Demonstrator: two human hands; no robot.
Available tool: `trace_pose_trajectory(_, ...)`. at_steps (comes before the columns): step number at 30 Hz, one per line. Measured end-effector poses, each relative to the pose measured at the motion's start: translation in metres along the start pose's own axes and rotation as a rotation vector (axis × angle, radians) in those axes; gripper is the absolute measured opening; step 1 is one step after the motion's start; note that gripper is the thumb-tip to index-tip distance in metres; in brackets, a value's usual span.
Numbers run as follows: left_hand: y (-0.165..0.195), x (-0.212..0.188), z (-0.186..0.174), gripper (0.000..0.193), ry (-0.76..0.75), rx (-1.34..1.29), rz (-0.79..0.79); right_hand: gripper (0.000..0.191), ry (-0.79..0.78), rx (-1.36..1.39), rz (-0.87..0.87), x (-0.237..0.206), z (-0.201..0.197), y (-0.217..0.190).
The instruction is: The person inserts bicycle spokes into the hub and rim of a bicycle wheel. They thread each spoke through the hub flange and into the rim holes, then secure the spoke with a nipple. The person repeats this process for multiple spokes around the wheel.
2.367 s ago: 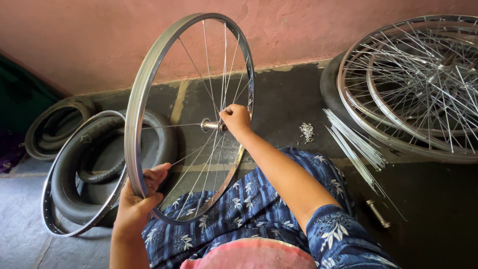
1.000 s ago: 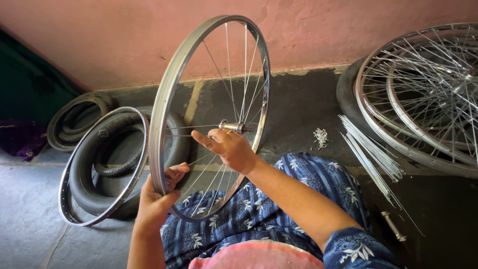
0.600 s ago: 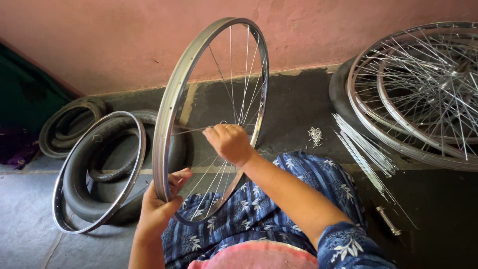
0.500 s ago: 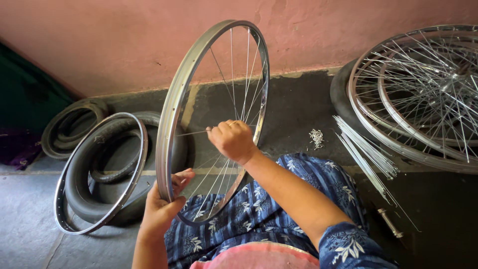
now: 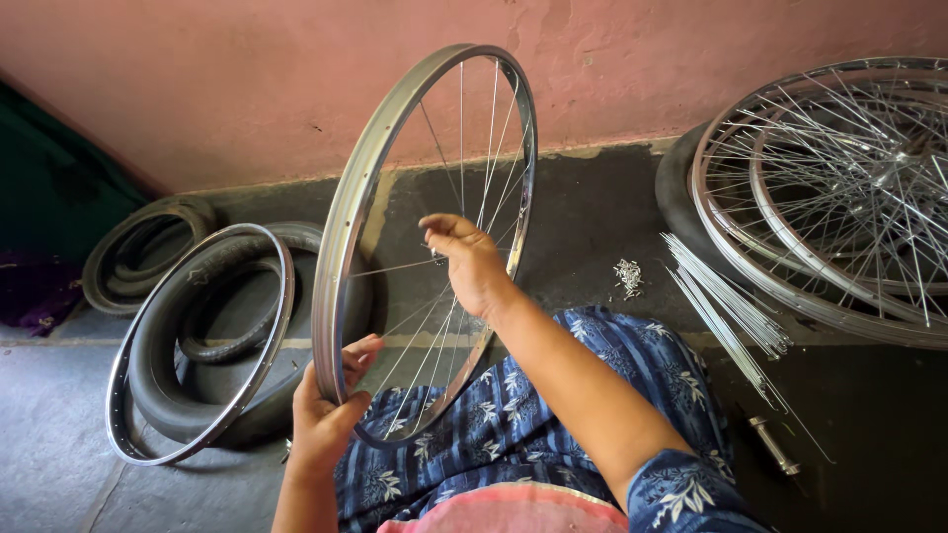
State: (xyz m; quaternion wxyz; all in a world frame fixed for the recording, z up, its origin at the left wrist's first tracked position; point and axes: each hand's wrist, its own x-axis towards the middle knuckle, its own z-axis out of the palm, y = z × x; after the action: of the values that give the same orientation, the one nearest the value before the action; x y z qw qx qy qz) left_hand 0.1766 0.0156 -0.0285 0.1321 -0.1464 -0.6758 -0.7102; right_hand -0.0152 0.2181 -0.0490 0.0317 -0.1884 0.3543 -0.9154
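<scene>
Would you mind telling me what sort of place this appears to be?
Probably a small bicycle wheel repair workshop, worked on the floor: a bundle of loose spokes, stacked spoked wheels, rubber tyres, and a part-spoked rim held upright by the left hand.

The right hand (image 5: 472, 265) covers the hub of the wheel (image 5: 427, 247), so what its fingers pinch cannot be told. The spoked wheels (image 5: 839, 188) run off the right edge. The pile of nipples (image 5: 628, 277) is too small to make out.
</scene>
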Motion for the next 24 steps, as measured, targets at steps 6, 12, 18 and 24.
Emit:
trace_pose_trajectory(6, -0.01, -0.009, -0.003, 0.052, 0.082, 0.093, 0.035, 0.017, -0.021, 0.033, 0.005, 0.01, -0.002, 0.016)
trace_pose_trajectory(12, -0.051, -0.044, 0.016, 0.049, 0.029, 0.345, 0.246, 0.015, -0.024, 0.137, 0.02, 0.011, -0.004, 0.022)
trace_pose_trajectory(18, -0.086, -0.064, 0.03, 0.044, 0.142, 0.36, 0.217, 0.016, -0.059, 0.167, -0.005, 0.007, -0.016, 0.031)
trace_pose_trajectory(24, -0.029, -0.028, 0.037, 0.055, 0.278, 0.395, 0.201, 0.017, -0.077, 0.092, 0.072, 0.003, -0.013, 0.048)
